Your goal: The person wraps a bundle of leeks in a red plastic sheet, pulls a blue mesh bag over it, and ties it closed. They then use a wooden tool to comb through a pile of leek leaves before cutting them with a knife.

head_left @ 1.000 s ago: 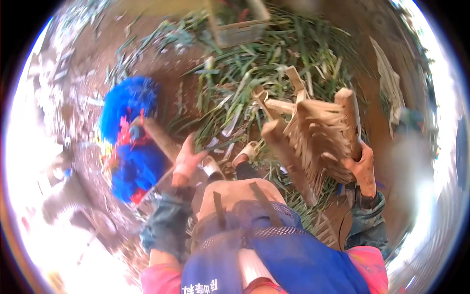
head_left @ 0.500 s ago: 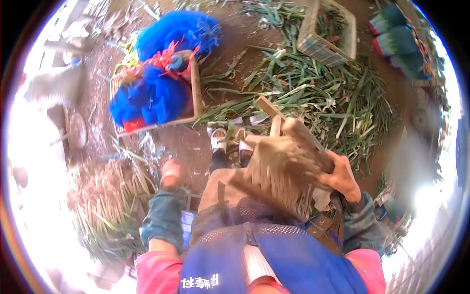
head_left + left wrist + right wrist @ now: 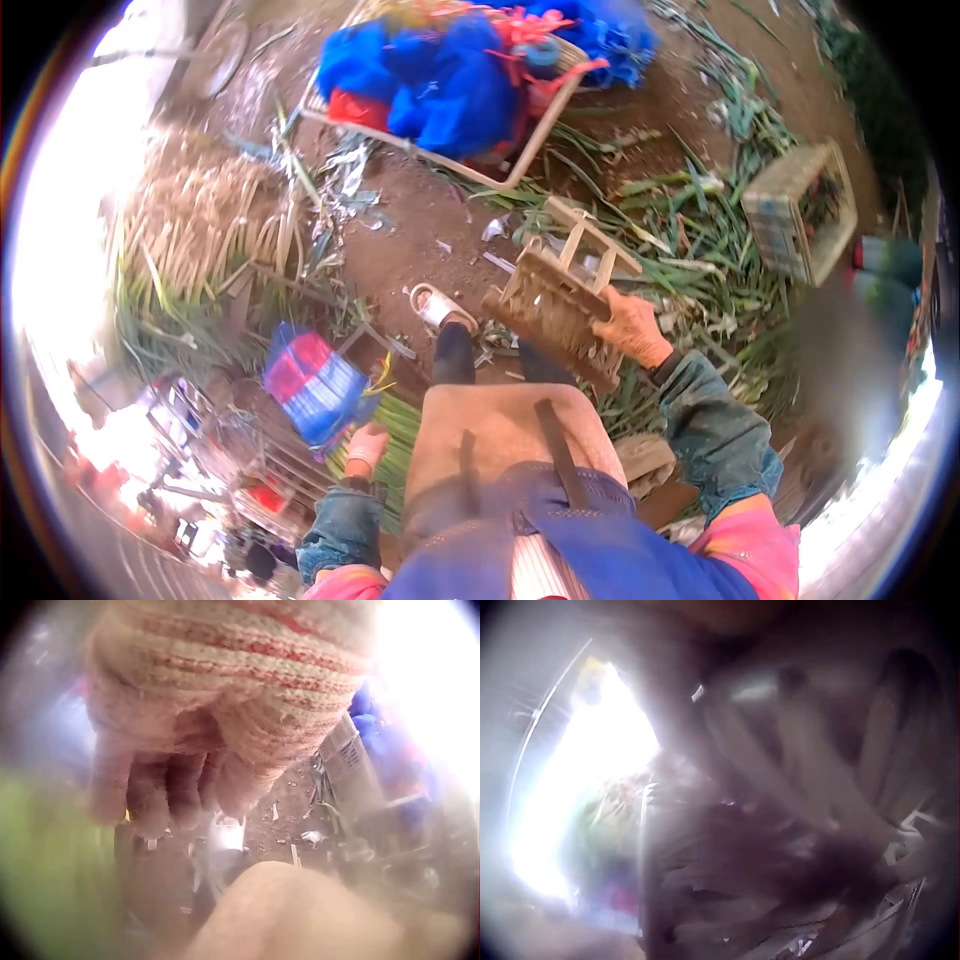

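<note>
My right hand [image 3: 635,328] grips the side rail of a small wooden stool [image 3: 548,318] with a woven seat, tilted in front of my right leg with its legs pointing away from me. In the right wrist view the stool's wooden slats [image 3: 810,765] are dark and blurred. My left hand [image 3: 368,445], in a striped knit glove [image 3: 247,667], hangs at my left side with fingers loosely curled and nothing in them. Beside it are a bundle of green stalks [image 3: 402,425] and a blue, white and pink plastic package [image 3: 318,385].
A crate [image 3: 518,170] of blue netting and red ties stands ahead. Loose green leaves [image 3: 690,260] litter the ground to the right, near a pale basket [image 3: 775,215]. Stacked trimmed stalks [image 3: 200,220] lie at left. My foot in a pale sandal [image 3: 440,308] is below.
My view has swung leftward, bringing the stacked stalks and package into sight. The stool has turned in my right hand's grip, legs still outward. My left hand has dropped lower toward my side.
</note>
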Demonstrator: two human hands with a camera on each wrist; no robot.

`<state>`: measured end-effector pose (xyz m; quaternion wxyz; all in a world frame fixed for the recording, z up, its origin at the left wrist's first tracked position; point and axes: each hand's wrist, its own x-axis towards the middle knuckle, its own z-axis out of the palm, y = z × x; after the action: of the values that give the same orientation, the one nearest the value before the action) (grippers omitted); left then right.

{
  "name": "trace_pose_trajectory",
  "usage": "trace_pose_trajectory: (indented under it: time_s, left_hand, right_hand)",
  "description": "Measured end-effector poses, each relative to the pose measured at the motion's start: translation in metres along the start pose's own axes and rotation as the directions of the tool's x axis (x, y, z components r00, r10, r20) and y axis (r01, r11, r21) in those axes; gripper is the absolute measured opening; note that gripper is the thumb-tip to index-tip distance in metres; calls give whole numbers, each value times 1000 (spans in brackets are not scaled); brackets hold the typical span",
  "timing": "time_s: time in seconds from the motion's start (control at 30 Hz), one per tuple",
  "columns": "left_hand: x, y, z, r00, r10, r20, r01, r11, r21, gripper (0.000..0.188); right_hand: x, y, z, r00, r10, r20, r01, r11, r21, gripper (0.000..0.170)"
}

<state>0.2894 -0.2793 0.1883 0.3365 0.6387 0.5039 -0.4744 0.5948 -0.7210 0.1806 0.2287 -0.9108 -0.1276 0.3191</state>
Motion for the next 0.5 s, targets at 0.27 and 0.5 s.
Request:
trace_pose_trajectory:
  time_s: [0.27,0.5]
  left_hand:
    - [36,-57,-1,997,57,49,-24,860,-510,27]
    - [36,-136,-14,998,-68,-5,53,816,-576,27]
  right_hand:
    - [130,-124,78,977,-108,186,99,993,57,39]
    - [255,-190,168,963,-267,44,266,964,17,43]
